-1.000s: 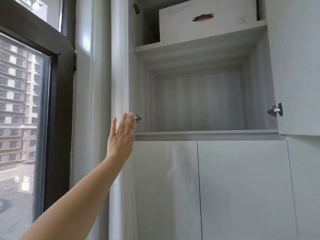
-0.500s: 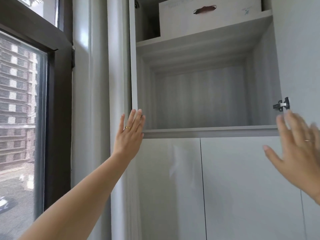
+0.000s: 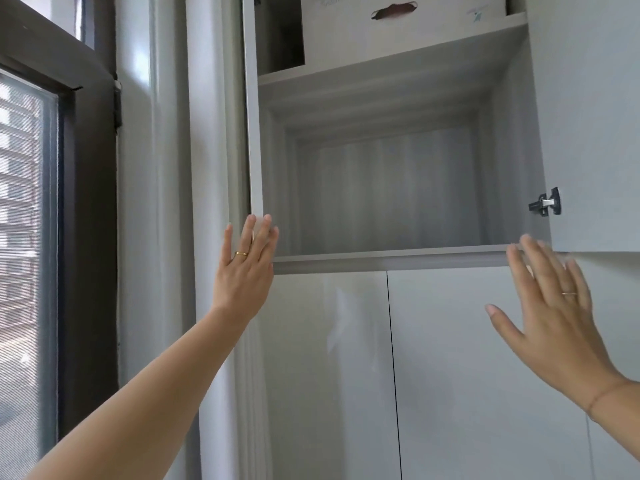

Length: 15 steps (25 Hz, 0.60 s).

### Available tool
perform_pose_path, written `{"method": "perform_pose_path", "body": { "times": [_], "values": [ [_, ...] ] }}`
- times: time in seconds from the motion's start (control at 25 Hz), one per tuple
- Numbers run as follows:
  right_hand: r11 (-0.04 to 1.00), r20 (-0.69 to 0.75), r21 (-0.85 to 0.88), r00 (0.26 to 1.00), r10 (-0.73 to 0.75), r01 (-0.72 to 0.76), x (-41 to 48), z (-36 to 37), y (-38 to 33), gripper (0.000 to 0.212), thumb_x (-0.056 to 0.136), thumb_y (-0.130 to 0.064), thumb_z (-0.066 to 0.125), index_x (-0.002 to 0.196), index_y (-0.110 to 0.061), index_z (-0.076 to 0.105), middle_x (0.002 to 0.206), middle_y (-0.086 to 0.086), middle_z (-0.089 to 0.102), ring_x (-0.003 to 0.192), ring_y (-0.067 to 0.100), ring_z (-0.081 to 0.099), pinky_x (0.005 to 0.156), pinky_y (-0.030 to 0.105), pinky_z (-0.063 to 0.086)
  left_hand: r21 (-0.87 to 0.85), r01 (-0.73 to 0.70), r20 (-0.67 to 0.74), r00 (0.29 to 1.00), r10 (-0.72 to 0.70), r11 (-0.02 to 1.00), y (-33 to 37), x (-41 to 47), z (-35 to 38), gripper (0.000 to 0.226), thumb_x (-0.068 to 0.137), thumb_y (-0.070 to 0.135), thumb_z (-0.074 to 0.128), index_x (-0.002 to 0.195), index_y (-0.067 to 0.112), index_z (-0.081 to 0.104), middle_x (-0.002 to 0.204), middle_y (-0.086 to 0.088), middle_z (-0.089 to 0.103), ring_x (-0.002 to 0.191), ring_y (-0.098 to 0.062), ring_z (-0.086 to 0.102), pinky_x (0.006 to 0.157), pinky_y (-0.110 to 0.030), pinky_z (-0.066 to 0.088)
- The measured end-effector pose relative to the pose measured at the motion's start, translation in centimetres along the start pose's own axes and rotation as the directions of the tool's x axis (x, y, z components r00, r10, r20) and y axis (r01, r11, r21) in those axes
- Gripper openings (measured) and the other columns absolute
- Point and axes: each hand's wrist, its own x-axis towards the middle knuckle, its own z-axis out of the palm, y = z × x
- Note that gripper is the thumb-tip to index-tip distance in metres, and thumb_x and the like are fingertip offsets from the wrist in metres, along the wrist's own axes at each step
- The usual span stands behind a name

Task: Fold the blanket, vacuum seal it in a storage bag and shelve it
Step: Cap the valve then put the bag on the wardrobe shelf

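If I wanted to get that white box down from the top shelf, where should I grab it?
Probably by the handle hole in the front of the white box, coming straight from the front. That face points out of the cupboard, the hole fits hooked fingers, and its bottom sits flat on the top shelf.

left grip (image 3: 242,271) flat at door edge (image 3: 254,133) | right grip (image 3: 554,317) spread below hinge (image 3: 547,206)

Right hand (image 3: 554,323) appeared — left door (image 3: 254,133) swung inward.
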Motion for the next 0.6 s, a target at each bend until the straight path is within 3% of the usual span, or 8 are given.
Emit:
{"method": "perform_pose_path", "body": {
  "times": [0.2, 0.44, 0.6],
  "values": [
    [1.000, 0.019, -0.002, 0.999, -0.026, 0.026, -0.7, 0.0, -0.2, 0.073, 0.093, -0.053, 0.021, 0.150, -0.008, 0.022, 0.160, 0.006, 0.013, 0.147, 0.025, 0.016, 0.120, 0.044, 0.004, 0.016, 0.048, 0.014, 0.999, -0.048, 0.999, -4.2, -2.0, 0.1, 0.064, 0.093, 0.026, 0.043, 0.151, 0.008, 0.022, 0.160, -0.006, 0.008, 0.147, -0.029, 0.008, 0.118, -0.052, 0.003],
    [0.997, 0.026, 0.030, 0.997, -0.071, 0.070, -0.7, 1.7, -3.2, 0.073, 0.089, -0.047, 0.031, 0.150, -0.008, 0.023, 0.160, 0.007, 0.016, 0.148, 0.023, 0.014, 0.120, 0.046, 0.007, 0.201, 0.131, 0.196, 0.965, -0.171, 0.971, -11.5, -5.1, 0.6, 0.067, 0.096, 0.038, 0.020, 0.151, 0.009, -0.006, 0.158, -0.008, -0.020, 0.146, -0.030, -0.016, 0.117, -0.052, -0.007],
    [0.994, 0.012, 0.073, 0.996, -0.086, 0.085, -0.5, 2.6, -5.3, 0.073, 0.089, -0.046, 0.032, 0.150, -0.008, 0.022, 0.160, 0.006, 0.014, 0.148, 0.019, 0.010, 0.120, 0.045, 0.005, 0.188, 0.163, 0.240, 0.949, -0.207, 0.969, -12.8, -5.6, 1.1, 0.065, 0.097, 0.037, 0.014, 0.150, 0.010, -0.013, 0.156, -0.005, -0.026, 0.146, -0.031, -0.010, 0.117, -0.051, -0.007]
  ]
}}
